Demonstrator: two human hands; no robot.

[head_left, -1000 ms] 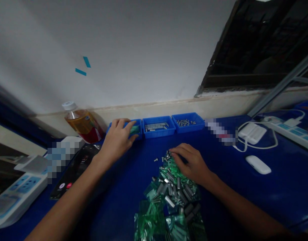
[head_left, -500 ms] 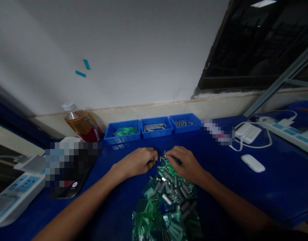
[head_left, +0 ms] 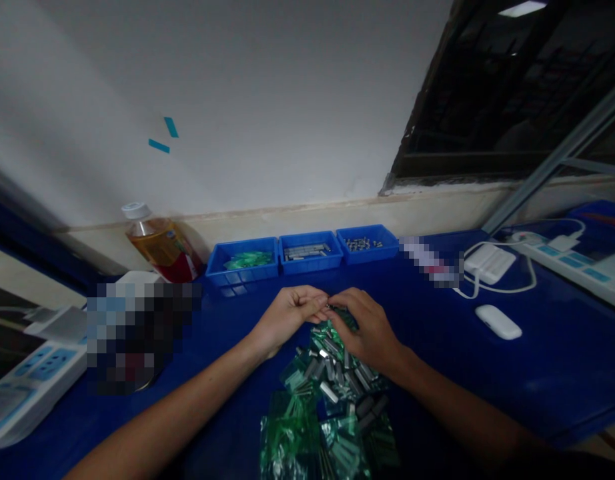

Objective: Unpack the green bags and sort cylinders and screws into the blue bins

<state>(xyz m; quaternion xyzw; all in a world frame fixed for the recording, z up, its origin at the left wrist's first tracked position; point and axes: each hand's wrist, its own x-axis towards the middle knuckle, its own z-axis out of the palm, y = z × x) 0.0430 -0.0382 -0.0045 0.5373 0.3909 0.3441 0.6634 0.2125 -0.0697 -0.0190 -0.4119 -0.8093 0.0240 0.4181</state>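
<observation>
Fingertips of my left hand (head_left: pixel 296 312) and my right hand (head_left: pixel 366 328) meet above the far end of a pile. Both are closed in a pinch around a small shiny metal piece (head_left: pixel 328 306), mostly covered by the fingers, so its kind cannot be made out. Below them lie many grey metal cylinders (head_left: pixel 355 381), loose and heaped. They rest on and among green plastic packets (head_left: pixel 290 440), some with slim metal pieces inside. The fingers of my right hand partly cover the far end of the heap.
Three blue trays stand along the wall: one with green packets (head_left: pixel 250 260), one with metal rods (head_left: pixel 307 251), one with small metal parts (head_left: pixel 360 244). A drink bottle (head_left: pixel 162 247) and a power strip (head_left: pixel 42 373) are left; a white case (head_left: pixel 498 322) and cables lie right.
My left hand has moved right and turned, its fingers now meeting those of my right hand. The small metal piece is now between both hands. The view has shifted slightly.
</observation>
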